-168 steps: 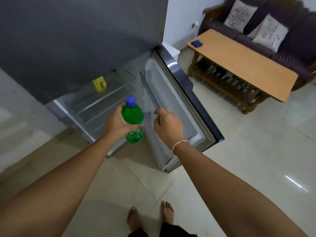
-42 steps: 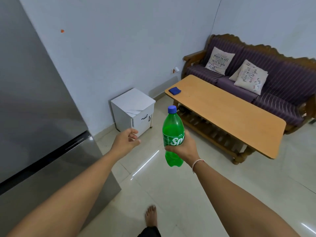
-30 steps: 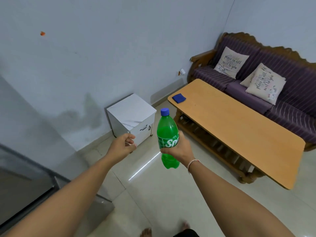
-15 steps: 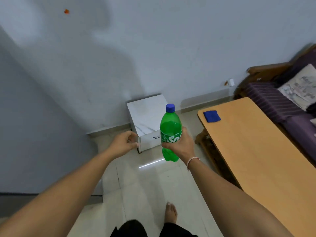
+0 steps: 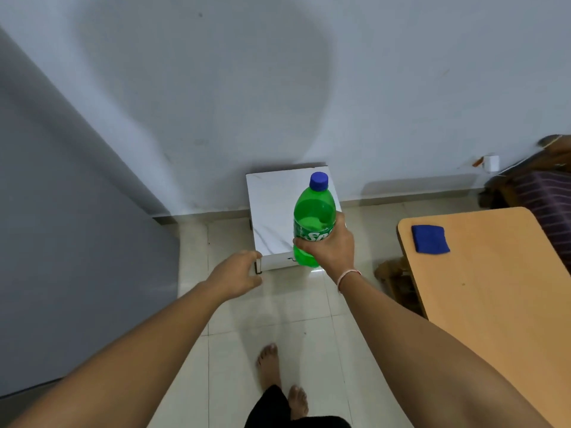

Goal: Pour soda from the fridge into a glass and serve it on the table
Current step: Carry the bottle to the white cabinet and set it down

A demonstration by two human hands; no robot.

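- The view has swung further left than half a second ago; the sofa is nearly gone.
- Left hand hangs loosely curled, empty, left of the white cabinet.
- Right hand still grips the upright green bottle over the cabinet.
- Tabletop lies right of the cabinet.

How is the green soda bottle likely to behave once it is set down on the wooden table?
The green soda bottle looks tall, narrow and nearly full, so probably heavy and apt to tip if nudged. Its smooth plastic may be slippery. The right hand grips its middle; the blue cap is on, so spilling seems unlikely.
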